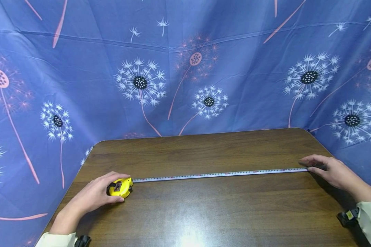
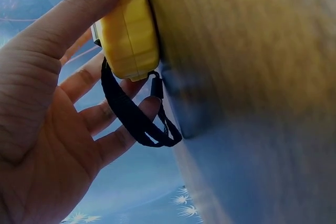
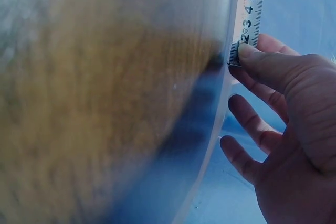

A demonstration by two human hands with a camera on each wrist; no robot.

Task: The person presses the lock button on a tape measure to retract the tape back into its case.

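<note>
A yellow tape measure [image 1: 122,188] sits on the left part of the table, gripped between the thumb and fingers of my left hand [image 1: 94,193]. Its white blade [image 1: 216,175] runs out in a long straight line to the right across the wood. At the far end, my right hand [image 1: 337,173] pinches the blade's tip between thumb and fingers. Printed numbers show on the blade [image 3: 249,11] in the right wrist view, close to the thumb. From the tape's case [image 2: 130,35] a black wrist strap [image 2: 128,111] hangs in a loop beside the left fingers.
The brown wooden table [image 1: 210,206] has rounded back corners and a bright light reflection near its front. Behind and around it hangs a blue cloth [image 1: 247,68] printed with dandelions. Black straps with small devices [image 1: 348,216] are worn at both wrists.
</note>
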